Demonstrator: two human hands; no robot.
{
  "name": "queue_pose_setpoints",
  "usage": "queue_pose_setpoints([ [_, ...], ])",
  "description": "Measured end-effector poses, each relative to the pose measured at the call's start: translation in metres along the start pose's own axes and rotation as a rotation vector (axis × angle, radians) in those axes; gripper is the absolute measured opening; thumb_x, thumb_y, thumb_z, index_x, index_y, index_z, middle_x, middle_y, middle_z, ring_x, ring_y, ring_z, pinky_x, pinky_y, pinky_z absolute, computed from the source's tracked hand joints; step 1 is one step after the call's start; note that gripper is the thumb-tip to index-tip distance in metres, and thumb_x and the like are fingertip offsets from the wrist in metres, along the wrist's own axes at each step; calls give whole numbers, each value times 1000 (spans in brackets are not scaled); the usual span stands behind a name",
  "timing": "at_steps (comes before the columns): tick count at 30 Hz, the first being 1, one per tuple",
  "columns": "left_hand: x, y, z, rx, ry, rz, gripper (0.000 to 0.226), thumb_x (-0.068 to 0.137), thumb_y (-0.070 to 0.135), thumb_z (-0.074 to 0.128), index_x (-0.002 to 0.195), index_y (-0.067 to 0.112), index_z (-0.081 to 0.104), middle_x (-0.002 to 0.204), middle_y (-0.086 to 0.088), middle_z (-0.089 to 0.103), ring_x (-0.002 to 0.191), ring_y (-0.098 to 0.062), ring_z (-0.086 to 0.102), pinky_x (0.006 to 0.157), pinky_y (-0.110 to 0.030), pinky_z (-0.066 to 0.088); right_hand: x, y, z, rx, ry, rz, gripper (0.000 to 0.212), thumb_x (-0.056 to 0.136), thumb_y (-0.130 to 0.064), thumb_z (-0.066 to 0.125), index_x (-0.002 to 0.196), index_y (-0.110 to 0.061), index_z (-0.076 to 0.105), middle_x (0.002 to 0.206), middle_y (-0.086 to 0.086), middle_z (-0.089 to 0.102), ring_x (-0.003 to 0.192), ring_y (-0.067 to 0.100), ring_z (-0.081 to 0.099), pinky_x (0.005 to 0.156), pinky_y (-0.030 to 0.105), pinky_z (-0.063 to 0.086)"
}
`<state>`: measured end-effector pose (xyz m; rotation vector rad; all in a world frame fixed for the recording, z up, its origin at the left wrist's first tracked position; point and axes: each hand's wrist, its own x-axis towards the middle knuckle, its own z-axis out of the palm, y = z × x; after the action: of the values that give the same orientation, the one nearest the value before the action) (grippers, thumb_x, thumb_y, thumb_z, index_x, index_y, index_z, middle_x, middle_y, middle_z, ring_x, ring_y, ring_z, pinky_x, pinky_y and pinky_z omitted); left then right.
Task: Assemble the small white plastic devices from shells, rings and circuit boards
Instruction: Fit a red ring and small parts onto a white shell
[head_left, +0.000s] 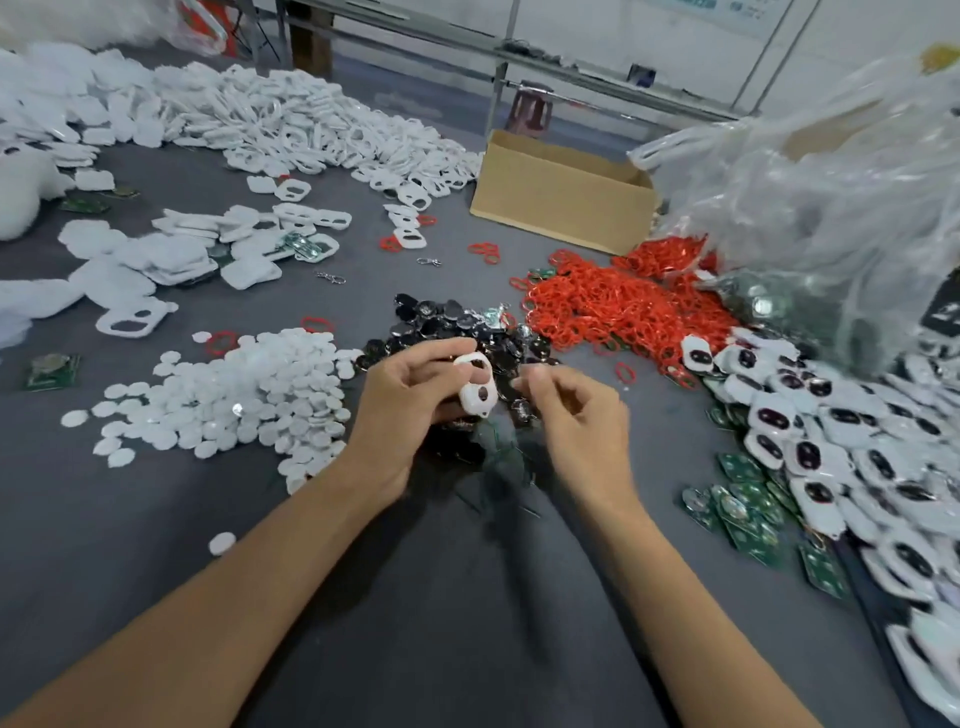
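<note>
Head view: my left hand (410, 395) pinches 1 white shell (475, 387) between fingers and thumb, held above the black disc pile (452, 317). My right hand (576, 410) hovers just beside it, fingers curled and blurred; I cannot tell if it holds a part. Judgement: steady the shell, seat the next piece square, press evenly. Red rings (613, 306) lie near.
</note>
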<state>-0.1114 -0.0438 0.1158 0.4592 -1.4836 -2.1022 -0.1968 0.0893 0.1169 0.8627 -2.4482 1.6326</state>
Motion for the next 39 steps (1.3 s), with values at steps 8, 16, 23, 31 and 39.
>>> queue_pose_setpoints([
  [8, -4, -2, 6, -28, -128, -34, 33, 96, 1, 51, 88, 17, 79, 78, 0, 57, 77, -14, 60, 66, -41, 60, 18, 54, -60, -686, 116, 144, 26, 85, -35, 67, 95, -12, 73, 94, 13, 70, 94, 32, 62, 79, 37, 46],
  [16, -9, -7, 11, 114, -155, 17, 21, 90, 2, 64, 92, 17, 80, 78, -17, 50, 74, -18, 53, 63, -32, 60, 13, 38, -48, -518, 214, -187, 12, 90, -17, 61, 81, -11, 67, 74, 6, 67, 72, 27, 62, 64, 36, 45],
  [23, -10, -6, 13, 303, -86, 249, 16, 84, 11, 74, 98, 16, 78, 94, -7, 68, 76, -28, 68, 63, -41, 62, -5, 1, -19, -162, -90, -430, 8, 91, -17, 60, 92, -17, 68, 80, -11, 68, 73, 5, 65, 69, 21, 51],
  [31, -12, -5, 12, 278, -41, 280, 7, 77, 8, 79, 78, 15, 77, 81, 4, 70, 69, -20, 68, 56, -34, 60, -13, -5, -13, 5, -21, -350, 7, 84, -10, 67, 85, -17, 67, 75, -15, 66, 68, 2, 63, 67, 8, 45],
  [39, -9, -7, 10, 206, -136, 147, 7, 82, 7, 74, 77, 10, 71, 66, 5, 66, 63, -11, 63, 58, -27, 58, -12, -6, -16, -132, -90, -449, 18, 82, -6, 70, 95, -16, 64, 87, -12, 59, 78, 7, 56, 71, 15, 43],
])
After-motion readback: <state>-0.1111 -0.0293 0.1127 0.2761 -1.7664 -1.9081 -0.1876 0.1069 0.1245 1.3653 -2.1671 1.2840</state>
